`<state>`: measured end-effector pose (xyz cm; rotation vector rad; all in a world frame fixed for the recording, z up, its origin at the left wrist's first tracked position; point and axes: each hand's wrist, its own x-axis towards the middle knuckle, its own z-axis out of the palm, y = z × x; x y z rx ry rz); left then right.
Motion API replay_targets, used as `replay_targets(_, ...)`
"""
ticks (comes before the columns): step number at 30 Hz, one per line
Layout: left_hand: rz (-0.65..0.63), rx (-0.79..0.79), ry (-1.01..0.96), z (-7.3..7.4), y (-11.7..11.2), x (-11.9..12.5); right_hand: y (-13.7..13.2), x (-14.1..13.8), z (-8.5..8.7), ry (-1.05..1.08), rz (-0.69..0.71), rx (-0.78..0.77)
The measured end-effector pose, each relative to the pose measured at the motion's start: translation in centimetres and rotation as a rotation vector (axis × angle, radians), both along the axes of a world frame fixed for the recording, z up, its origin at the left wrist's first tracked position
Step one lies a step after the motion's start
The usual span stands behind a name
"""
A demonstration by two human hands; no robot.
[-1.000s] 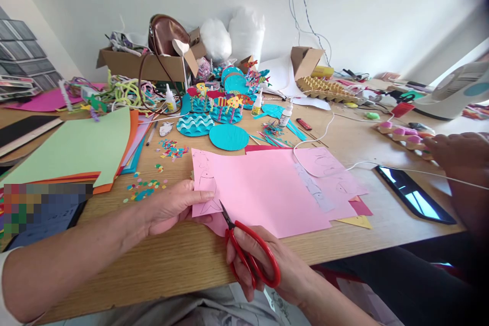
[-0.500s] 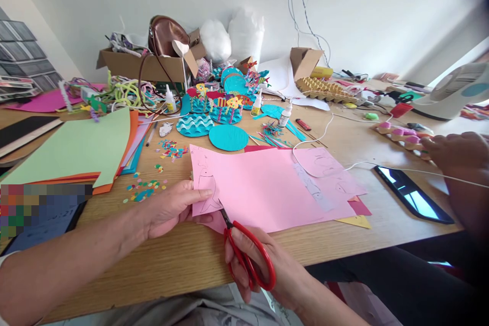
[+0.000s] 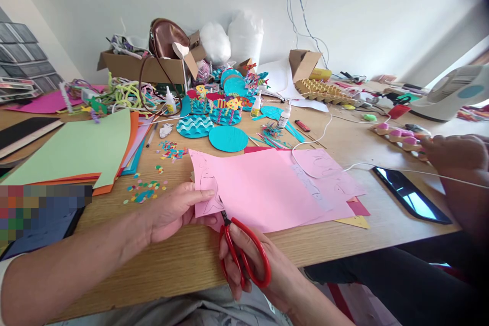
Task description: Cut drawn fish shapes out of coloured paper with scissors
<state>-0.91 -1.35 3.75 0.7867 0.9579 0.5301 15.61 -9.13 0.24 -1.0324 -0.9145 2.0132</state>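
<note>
My left hand point(image 3: 173, 211) pinches the near left corner of a pink paper sheet point(image 3: 263, 188) that carries a pencilled fish outline by my thumb. My right hand point(image 3: 260, 270) grips red-handled scissors point(image 3: 240, 249), fingers through the loops. The dark blades point up into the sheet's near edge beside the fish drawing. The sheet lies over other pink pieces on the wooden table point(image 3: 191, 260).
Coloured card sheets point(image 3: 80, 150) lie at left beside confetti scraps point(image 3: 147, 188). Turquoise paper craft pieces point(image 3: 225, 112), glue bottles and cardboard boxes crowd the back. Another person's hand point(image 3: 453, 153) rests at right near a tablet point(image 3: 410, 193) and a white cable.
My right hand and the scissors have shifted slightly left and nearer, with the handles drawn closer together. The pink sheet has slid a little with my left hand.
</note>
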Motion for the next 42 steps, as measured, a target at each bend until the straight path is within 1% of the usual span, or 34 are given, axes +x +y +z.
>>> replay_targets(7,0.047,0.009,-0.018,-0.1,-0.6,0.6,-0.1,-0.6,-0.1,0.028,-0.065,0.006)
replay_targets(13,0.065,0.028,-0.069,-0.2,-1.1,1.2,-0.6,-1.2,-0.5,0.058,-0.12,0.066)
replay_targets(17,0.111,0.046,-0.095,-0.4,-1.5,1.4,-0.8,-1.6,-0.5,0.042,-0.165,0.071)
replay_targets(23,0.144,0.043,-0.104,-0.4,-2.0,1.6,-0.6,-1.7,-0.5,0.002,-0.166,0.057)
replay_targets(29,0.146,0.049,-0.097,-0.6,-2.1,1.7,-0.8,-1.8,-0.6,-0.002,-0.185,0.07)
replay_targets(33,0.134,0.064,-0.103,-0.5,-2.2,1.7,-0.9,-1.7,-0.6,0.009,-0.196,0.051)
replay_targets(36,0.111,0.076,-0.071,-0.5,-2.4,1.6,-0.7,-1.6,-0.7,0.015,-0.188,0.068)
replay_targets(42,-0.033,0.116,-0.05,-0.4,-2.6,1.7,-0.5,-1.2,-0.5,0.006,-0.17,0.104)
